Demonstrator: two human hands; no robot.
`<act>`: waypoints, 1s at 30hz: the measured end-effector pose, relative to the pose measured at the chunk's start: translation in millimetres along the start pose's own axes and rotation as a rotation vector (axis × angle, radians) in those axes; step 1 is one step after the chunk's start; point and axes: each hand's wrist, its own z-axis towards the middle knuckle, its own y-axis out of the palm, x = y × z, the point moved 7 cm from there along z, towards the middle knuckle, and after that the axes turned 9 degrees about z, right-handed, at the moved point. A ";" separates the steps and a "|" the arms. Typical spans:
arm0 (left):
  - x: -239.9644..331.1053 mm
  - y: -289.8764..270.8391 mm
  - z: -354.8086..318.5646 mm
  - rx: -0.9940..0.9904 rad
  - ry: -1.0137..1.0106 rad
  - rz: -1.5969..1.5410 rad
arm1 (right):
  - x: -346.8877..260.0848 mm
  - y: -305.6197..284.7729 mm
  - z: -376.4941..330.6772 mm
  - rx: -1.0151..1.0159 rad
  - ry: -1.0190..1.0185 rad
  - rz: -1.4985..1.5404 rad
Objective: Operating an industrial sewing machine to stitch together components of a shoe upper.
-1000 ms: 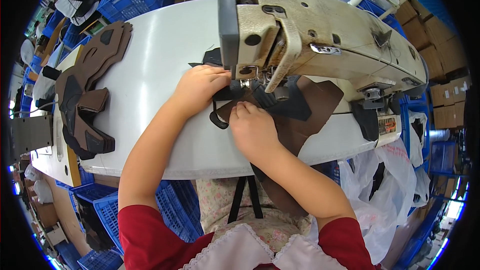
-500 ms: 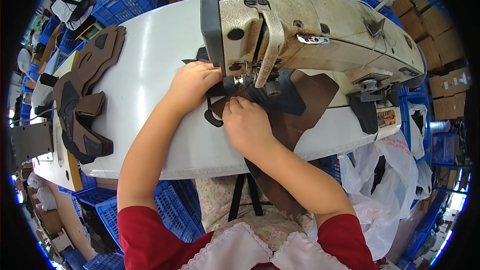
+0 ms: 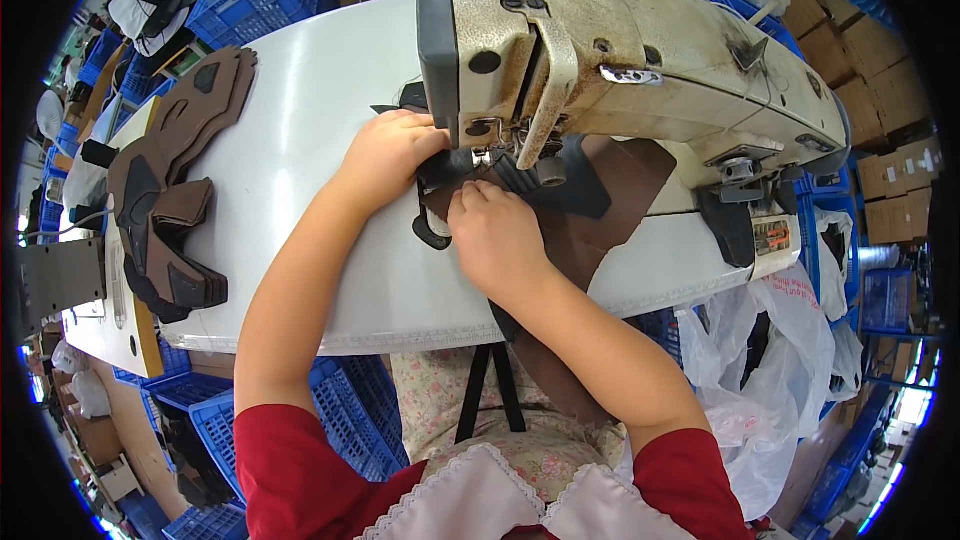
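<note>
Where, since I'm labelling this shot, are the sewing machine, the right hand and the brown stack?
Sewing machine (image 3: 640, 105): head view, on the side of its arm.
Right hand (image 3: 497, 235): head view, on its back.
Brown stack (image 3: 172, 134): head view, on its top piece.

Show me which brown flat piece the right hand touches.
The brown, black-patched flat piece under the cream metal sewing machine; the other brown pieces lie stacked at far left.

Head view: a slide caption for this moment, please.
Bare hands on brown and black material at a beige sewing machine, with stacked brown pieces to the left.
</note>
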 end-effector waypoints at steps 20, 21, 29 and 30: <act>-5.0 -4.1 4.6 0.144 0.046 -0.042 | -4.1 17.0 3.9 0.084 -0.103 -0.260; -4.5 -4.6 3.6 0.144 0.048 -0.040 | -5.6 17.0 3.9 0.087 -0.103 -0.260; -1.8 -3.4 8.3 0.180 0.035 -0.053 | -0.6 16.8 -2.7 0.051 -0.031 -0.248; -2.0 -2.1 6.8 0.179 0.045 -0.051 | -7.0 7.5 -5.7 0.059 -0.023 -0.248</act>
